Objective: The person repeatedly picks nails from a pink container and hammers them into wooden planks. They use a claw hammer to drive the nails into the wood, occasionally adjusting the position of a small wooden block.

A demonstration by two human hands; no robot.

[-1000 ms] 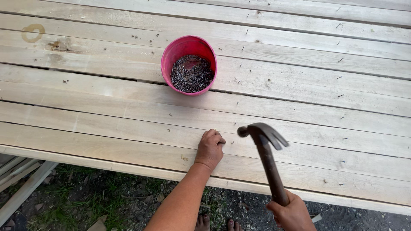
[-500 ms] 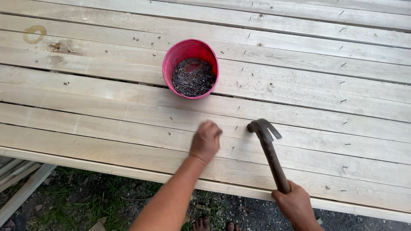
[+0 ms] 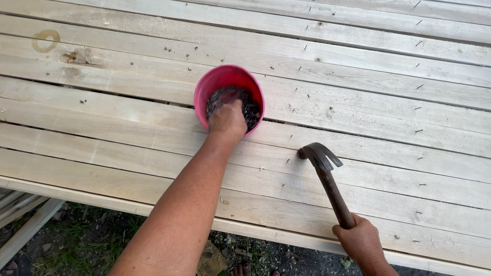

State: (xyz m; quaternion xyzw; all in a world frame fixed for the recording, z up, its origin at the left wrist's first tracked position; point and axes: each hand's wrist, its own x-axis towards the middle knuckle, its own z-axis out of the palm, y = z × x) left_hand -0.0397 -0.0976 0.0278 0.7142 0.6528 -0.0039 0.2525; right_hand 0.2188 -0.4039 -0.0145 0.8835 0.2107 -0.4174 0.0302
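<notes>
A pink bucket (image 3: 210, 87) filled with dark nails (image 3: 251, 111) stands on a platform of pale wooden planks (image 3: 358, 76). My left hand (image 3: 227, 120) reaches into the bucket, its fingers down among the nails and hidden from view. My right hand (image 3: 362, 242) grips the brown handle of a claw hammer (image 3: 327, 179). The hammer's dark metal head rests low over a plank to the right of the bucket.
Small nail heads dot the planks on the right side. The platform's near edge (image 3: 255, 230) runs across the bottom, with grass, dirt and my bare toes (image 3: 244, 269) below it. Loose boards (image 3: 20, 225) lie at the bottom left.
My left hand has lifted off the plank beside the hammer and moved up into the pink bucket. The hammer and my right hand have stayed about where they were.
</notes>
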